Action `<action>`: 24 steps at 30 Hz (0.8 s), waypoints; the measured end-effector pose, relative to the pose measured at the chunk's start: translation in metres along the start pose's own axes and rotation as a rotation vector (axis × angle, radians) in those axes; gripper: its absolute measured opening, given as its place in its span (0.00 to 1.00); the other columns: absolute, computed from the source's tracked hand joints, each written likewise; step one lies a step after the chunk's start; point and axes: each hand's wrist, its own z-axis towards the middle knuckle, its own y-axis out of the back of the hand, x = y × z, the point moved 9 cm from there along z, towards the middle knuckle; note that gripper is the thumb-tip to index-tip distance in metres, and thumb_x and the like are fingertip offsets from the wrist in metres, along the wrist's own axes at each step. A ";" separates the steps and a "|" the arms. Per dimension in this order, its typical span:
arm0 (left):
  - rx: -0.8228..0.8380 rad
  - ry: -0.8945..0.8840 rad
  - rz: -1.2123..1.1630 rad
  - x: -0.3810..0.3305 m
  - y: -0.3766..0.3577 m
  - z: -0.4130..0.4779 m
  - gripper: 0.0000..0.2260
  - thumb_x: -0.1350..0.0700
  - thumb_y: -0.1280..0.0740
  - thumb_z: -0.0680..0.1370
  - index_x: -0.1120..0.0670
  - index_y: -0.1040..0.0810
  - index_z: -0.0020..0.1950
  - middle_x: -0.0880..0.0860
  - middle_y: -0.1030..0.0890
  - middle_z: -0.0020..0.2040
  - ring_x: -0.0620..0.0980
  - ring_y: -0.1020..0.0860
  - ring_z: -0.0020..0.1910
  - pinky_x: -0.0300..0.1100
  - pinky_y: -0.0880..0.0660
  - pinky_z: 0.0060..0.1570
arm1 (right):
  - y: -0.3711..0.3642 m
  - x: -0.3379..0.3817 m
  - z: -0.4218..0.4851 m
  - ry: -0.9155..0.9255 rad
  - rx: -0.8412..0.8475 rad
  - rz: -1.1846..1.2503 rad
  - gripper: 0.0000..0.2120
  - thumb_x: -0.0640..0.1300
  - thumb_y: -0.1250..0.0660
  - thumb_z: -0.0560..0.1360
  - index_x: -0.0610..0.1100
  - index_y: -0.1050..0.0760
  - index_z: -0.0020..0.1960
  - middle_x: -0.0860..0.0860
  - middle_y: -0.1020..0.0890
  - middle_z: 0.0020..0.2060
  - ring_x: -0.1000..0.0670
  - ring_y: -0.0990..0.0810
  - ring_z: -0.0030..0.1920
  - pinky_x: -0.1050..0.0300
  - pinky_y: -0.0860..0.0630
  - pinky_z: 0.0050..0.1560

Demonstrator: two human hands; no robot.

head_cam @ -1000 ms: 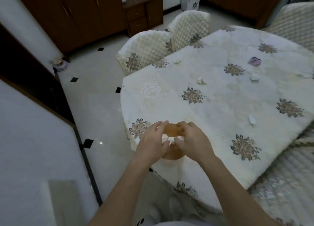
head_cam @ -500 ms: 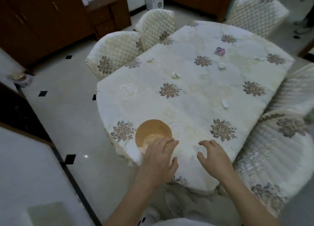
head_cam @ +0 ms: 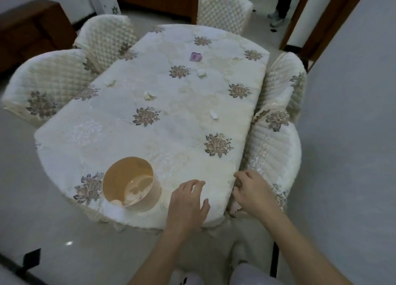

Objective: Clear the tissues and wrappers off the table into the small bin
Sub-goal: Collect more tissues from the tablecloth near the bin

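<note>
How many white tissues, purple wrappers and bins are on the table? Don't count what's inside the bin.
White tissues: 4
Purple wrapper: 1
Bin: 1
Total: 6
A pale patch near the far right edge is too blurred to count.

Bin (head_cam: 137, 190) left of hands (head_cam: 186, 201)

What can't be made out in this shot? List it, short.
All in the head view:
- small bin: its near wall hides part of the bottom, so the white scraps inside cannot be counted.
- purple wrapper: too small and blurred to read.
- right hand: fingers curl at the table edge; whether they pinch anything is hidden.
- person at the doorway: cut off by the top edge, legs only.
</note>
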 end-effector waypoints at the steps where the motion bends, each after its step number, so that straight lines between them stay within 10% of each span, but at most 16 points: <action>1: 0.026 0.018 0.017 -0.002 -0.009 0.002 0.20 0.48 0.33 0.72 0.51 0.24 0.62 0.50 0.20 0.59 0.52 0.22 0.57 0.49 0.23 0.52 | 0.001 -0.007 0.001 -0.003 0.004 -0.011 0.18 0.49 0.36 0.73 0.47 0.24 0.61 0.48 0.22 0.51 0.46 0.23 0.49 0.51 0.25 0.44; 6: 0.165 0.151 0.074 -0.004 -0.065 0.010 0.26 0.42 0.38 0.73 0.49 0.28 0.69 0.52 0.26 0.69 0.54 0.27 0.67 0.53 0.26 0.61 | -0.008 -0.033 0.012 0.087 0.050 -0.079 0.18 0.48 0.37 0.69 0.44 0.21 0.56 0.46 0.21 0.45 0.44 0.21 0.43 0.50 0.23 0.39; 14: 0.331 0.535 0.136 -0.004 -0.127 0.023 0.33 0.34 0.48 0.79 0.40 0.60 0.78 0.49 0.62 0.80 0.56 0.60 0.78 0.67 0.50 0.72 | 0.001 -0.056 0.063 0.341 0.150 -0.208 0.14 0.47 0.38 0.71 0.47 0.27 0.56 0.48 0.24 0.48 0.45 0.25 0.49 0.50 0.27 0.51; 24: 0.319 0.653 0.271 0.001 -0.147 0.024 0.33 0.27 0.56 0.74 0.37 0.53 0.77 0.51 0.47 0.80 0.59 0.44 0.77 0.72 0.35 0.62 | -0.005 -0.071 0.130 0.611 0.328 -0.270 0.21 0.46 0.41 0.75 0.46 0.32 0.68 0.44 0.27 0.64 0.43 0.29 0.64 0.49 0.28 0.60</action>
